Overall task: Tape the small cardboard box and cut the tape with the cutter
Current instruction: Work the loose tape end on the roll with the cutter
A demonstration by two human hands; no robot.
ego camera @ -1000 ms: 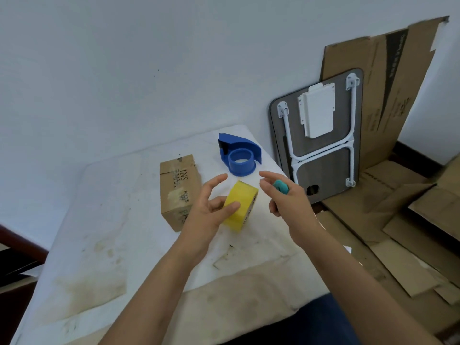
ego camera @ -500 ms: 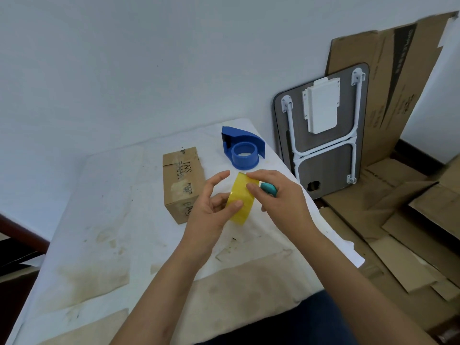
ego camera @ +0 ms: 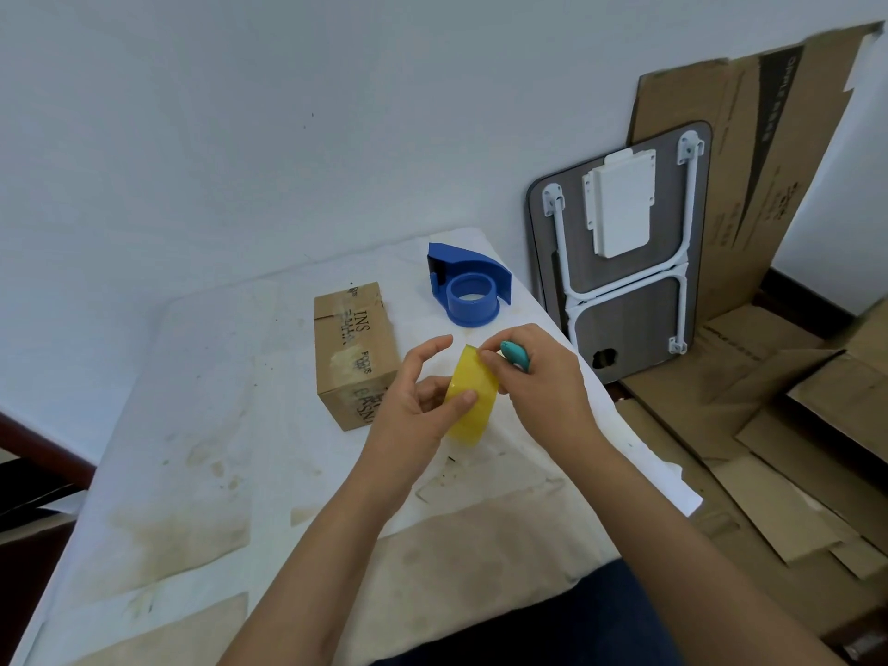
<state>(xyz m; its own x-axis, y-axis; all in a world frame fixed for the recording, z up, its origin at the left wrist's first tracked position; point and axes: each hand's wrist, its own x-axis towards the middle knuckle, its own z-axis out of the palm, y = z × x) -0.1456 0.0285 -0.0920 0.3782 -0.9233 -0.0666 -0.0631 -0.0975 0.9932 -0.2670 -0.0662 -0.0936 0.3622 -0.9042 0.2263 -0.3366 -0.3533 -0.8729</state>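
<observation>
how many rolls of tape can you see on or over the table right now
1. A yellow tape roll is held above the table between the left hand and the right hand. The blue dispenser behind it has an empty hub. None seems hidden.

Left hand curled, thumb pressing; right hand pinching, fingers bent.

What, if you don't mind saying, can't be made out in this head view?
- Teal cutter: mostly hidden inside the right hand; blade not visible.
- Yellow tape roll: loose end too small to see; left hand covers part of it.
- Cardboard box: far sides hidden; print blurred.
</observation>
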